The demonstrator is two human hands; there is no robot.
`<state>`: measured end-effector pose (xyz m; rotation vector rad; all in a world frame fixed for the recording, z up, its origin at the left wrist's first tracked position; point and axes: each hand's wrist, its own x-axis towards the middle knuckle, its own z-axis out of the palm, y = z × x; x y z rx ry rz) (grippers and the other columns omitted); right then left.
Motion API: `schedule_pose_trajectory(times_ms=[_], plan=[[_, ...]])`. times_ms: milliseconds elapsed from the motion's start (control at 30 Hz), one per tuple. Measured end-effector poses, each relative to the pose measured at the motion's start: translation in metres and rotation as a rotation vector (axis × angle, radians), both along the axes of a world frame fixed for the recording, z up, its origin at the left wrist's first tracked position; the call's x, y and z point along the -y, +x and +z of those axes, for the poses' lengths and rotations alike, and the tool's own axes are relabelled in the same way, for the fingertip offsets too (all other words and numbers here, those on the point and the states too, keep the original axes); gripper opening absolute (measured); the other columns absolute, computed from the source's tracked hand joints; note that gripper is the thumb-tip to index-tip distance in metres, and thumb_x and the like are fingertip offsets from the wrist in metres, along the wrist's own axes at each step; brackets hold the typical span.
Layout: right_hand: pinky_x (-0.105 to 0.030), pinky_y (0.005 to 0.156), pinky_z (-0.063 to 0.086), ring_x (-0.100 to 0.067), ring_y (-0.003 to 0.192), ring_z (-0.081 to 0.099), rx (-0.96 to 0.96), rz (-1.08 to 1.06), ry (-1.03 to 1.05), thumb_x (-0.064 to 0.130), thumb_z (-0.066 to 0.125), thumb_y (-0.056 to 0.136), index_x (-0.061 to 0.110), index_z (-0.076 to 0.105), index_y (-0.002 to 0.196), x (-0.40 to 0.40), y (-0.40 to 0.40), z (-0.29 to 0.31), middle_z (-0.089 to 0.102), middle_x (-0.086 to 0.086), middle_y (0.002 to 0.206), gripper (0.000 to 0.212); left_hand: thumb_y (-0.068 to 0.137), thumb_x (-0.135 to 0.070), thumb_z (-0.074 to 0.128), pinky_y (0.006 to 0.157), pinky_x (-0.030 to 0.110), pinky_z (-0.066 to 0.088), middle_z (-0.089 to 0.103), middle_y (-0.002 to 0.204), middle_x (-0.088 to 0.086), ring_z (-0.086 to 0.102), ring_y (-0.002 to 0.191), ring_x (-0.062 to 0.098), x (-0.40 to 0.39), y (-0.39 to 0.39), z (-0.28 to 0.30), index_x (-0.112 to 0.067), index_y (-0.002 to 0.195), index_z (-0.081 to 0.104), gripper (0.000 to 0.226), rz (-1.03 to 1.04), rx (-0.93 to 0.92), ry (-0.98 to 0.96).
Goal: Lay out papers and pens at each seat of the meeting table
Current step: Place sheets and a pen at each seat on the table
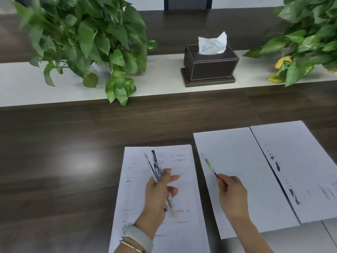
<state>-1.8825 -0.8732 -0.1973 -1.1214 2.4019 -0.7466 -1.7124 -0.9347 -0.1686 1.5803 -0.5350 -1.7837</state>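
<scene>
a dark wood-grain meeting table (73, 143) fills the view, with a pale raised strip (164, 84) running across its middle. near the front edge lies a printed stack of papers (184, 170), and just right of it a blank sheet (242, 170) beside another printed sheet (295, 161), their edges touching or slightly overlapped.

the left hand (160, 190) hovers over the stack with its fingers curled round a bundle of pens (155, 165), tips fanning up and away. the right hand (233, 194) pinches one green-banded pen (209, 165) by its lower end, the barrel angled over the blank sheet; whether it touches the paper i cannot tell.

the pens look light, stiff and smooth, so likely to roll once let go; a pinch near the middle of the barrel would probably steady them better than the end. the paper is thin and limp and would slide easily on the polished top, best lifted at a corner or edge.

on the strip stand a brown tissue box (209, 64) and two leafy pothos plants (87, 42) (306, 39). the left one trails leaves over the strip's edge, but all sit well apart from the papers and block nothing here.
</scene>
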Motion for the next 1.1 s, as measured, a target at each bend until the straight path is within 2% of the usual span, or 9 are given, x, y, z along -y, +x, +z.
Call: schedule_pose_trajectory(times_ms=[167, 333, 500, 600, 733, 867, 967, 1033, 1100], plan=[[-0.041, 0.076, 0.052, -0.039, 0.083, 0.057, -0.227, 0.069, -0.014, -0.005, 0.062, 0.083, -0.005, 0.069, 0.105, 0.003, 0.003, -0.025, 0.068, -0.021, 0.086, 0.023, 0.087, -0.013, 0.064, 0.042, 0.022, 0.04, 0.071, 0.077, 0.008, 0.045, 0.044, 0.012, 0.003, 0.024, -0.003, -0.006, 0.097, 0.061, 0.013, -0.015, 0.143, -0.012], [-0.039, 0.065, 0.051, -0.04, 0.074, 0.056, -0.341, 0.103, -0.023, -0.012, 0.071, 0.072, -0.006, 0.069, 0.103, -0.001, 0.008, -0.032, 0.063, -0.022, 0.087, 0.031, 0.085, -0.015, 0.066, 0.048, 0.02, 0.043, 0.071, 0.079, 0.008, 0.053, 0.063, 0.013, 0.0, 0.041, -0.006, -0.005, 0.088, 0.065, 0.01, -0.008, 0.212, -0.012], [-0.046, 0.062, 0.05, -0.046, 0.077, 0.057, -0.41, 0.078, -0.062, -0.001, 0.078, 0.066, -0.009, 0.065, 0.108, -0.006, 0.019, -0.029, 0.062, -0.028, 0.097, 0.044, 0.09, -0.023, 0.061, 0.052, 0.023, 0.047, 0.07, 0.061, 0.003, 0.061, 0.06, 0.016, 0.0, 0.052, -0.006, -0.005, 0.076, 0.064, 0.023, 0.001, 0.277, -0.045], [-0.042, 0.079, 0.046, -0.042, 0.094, 0.055, -0.208, 0.092, -0.103, 0.0, 0.07, 0.077, -0.005, 0.063, 0.112, -0.016, 0.038, -0.016, 0.062, -0.023, 0.105, 0.037, 0.091, -0.025, 0.059, 0.063, 0.027, 0.046, 0.066, 0.056, -0.002, 0.058, 0.064, 0.018, 0.002, 0.06, -0.001, -0.006, 0.069, 0.065, 0.029, -0.025, 0.378, -0.131], [-0.03, 0.095, 0.036, -0.034, 0.113, 0.048, 0.139, 0.017, 0.009, 0.01, 0.061, 0.087, 0.003, 0.059, 0.122, -0.028, 0.068, -0.004, 0.056, -0.016, 0.12, 0.036, 0.092, -0.027, 0.057, 0.053, 0.025, 0.032, 0.047, 0.057, -0.001, 0.041, 0.053, 0.016, 0.001, 0.078, 0.003, -0.01, 0.067, 0.064, 0.031, -0.099, 0.548, -0.22], [-0.043, 0.104, 0.035, -0.035, 0.122, 0.041, 0.382, -0.18, 0.219, 0.024, 0.063, 0.085, 0.009, 0.042, 0.136, -0.026, 0.082, 0.004, 0.042, -0.015, 0.134, 0.057, 0.091, -0.027, 0.058, 0.078, 0.03, 0.037, 0.057, 0.08, -0.009, 0.054, 0.086, 0.021, -0.007, 0.097, -0.003, -0.006, 0.08, 0.069, 0.026, -0.043, 0.5, -0.173], [-0.037, 0.091, 0.041, -0.031, 0.108, 0.048, 0.461, -0.212, 0.257, 0.021, 0.065, 0.082, 0.005, 0.047, 0.128, -0.019, 0.086, 0.013, 0.046, -0.015, 0.127, 0.051, 0.091, -0.027, 0.059, 0.085, 0.032, 0.035, 0.06, 0.086, -0.008, 0.053, 0.098, 0.022, -0.013, 0.102, -0.004, -0.005, 0.087, 0.068, 0.024, -0.021, 0.385, -0.118], [-0.03, 0.07, 0.041, -0.026, 0.081, 0.051, 0.508, -0.207, 0.237, 0.018, 0.064, 0.081, 0.002, 0.058, 0.098, -0.017, 0.088, 0.019, 0.059, -0.013, 0.099, 0.024, 0.09, -0.026, 0.059, 0.085, 0.032, 0.036, 0.062, 0.094, -0.002, 0.054, 0.099, 0.023, -0.014, 0.104, -0.004, -0.01, 0.077, 0.067, 0.023, -0.03, 0.352, -0.091], [-0.027, 0.059, 0.036, -0.023, 0.07, 0.048, 0.553, -0.227, 0.228, 0.02, 0.059, 0.084, 0.001, 0.058, 0.086, -0.014, 0.089, 0.022, 0.054, -0.006, 0.075, 0.019, 0.09, -0.026, 0.06, 0.083, 0.033, 0.039, 0.064, 0.097, 0.001, 0.057, 0.096, 0.024, -0.013, 0.106, -0.004, -0.012, 0.074, 0.065, 0.023, -0.04, 0.329, -0.079]])
